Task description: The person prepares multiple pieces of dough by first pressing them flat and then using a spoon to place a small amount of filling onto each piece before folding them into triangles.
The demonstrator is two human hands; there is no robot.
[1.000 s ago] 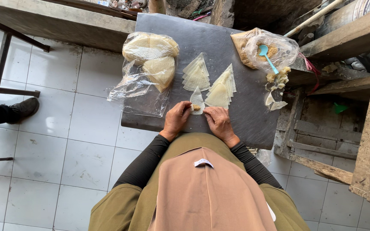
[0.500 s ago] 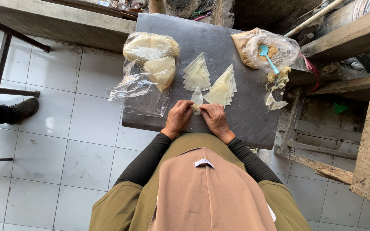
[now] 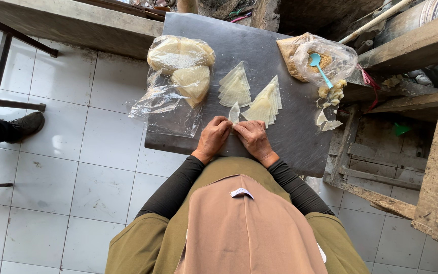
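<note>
head view: the left hand [image 3: 213, 138] and the right hand [image 3: 252, 140] meet at the near middle of the dark grey bench [image 3: 285, 142], fingertips pinched together on a small pale wrapper sheet [image 3: 234, 113] that sticks up between them. just beyond lie two fanned stacks of triangular wrappers, one stack [image 3: 235, 86] further off and the other stack [image 3: 265, 103] to its right, close to the right hand. on the left part of the bench a clear plastic bag [image 3: 178, 76] holds more pale sheets. at the far right corner an open bag of filling [image 3: 320, 61] holds a blue spoon [image 3: 320, 68]. a shoe [image 3: 26, 124] rests on the white tiled floor [image 3: 77, 167] at left.
</note>
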